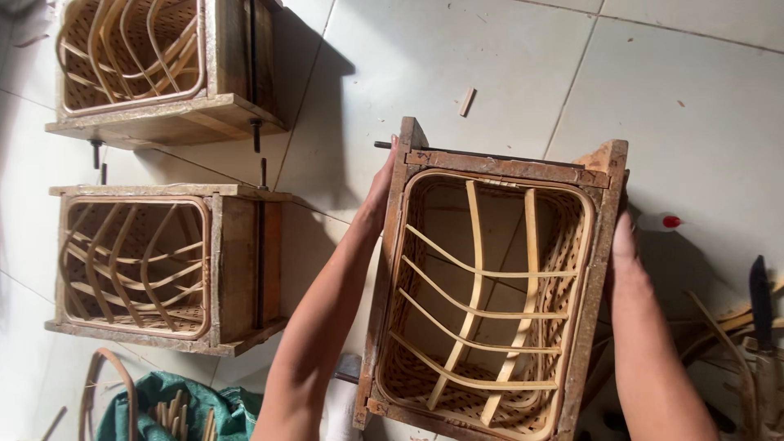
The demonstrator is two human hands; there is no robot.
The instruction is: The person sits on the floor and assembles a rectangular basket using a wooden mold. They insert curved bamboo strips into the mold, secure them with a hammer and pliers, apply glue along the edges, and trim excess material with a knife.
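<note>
A wooden box mould (498, 167) stands in front of me on the tiled floor, its opening facing up. A woven bamboo basket (563, 245) sits inside it, braced by curved bamboo ribs (474, 286). My left hand (380, 186) presses flat against the mould's left outer wall near the top corner. My right hand (623, 245) grips the right outer wall, fingers mostly hidden behind the wood.
Two more wooden moulds with ribbed baskets stand at the left: one at mid left (163, 269), one at top left (155, 65). A green bag with bamboo sticks (171, 408) lies at the bottom left. A dark knife (759, 302) and bamboo strips lie at the right.
</note>
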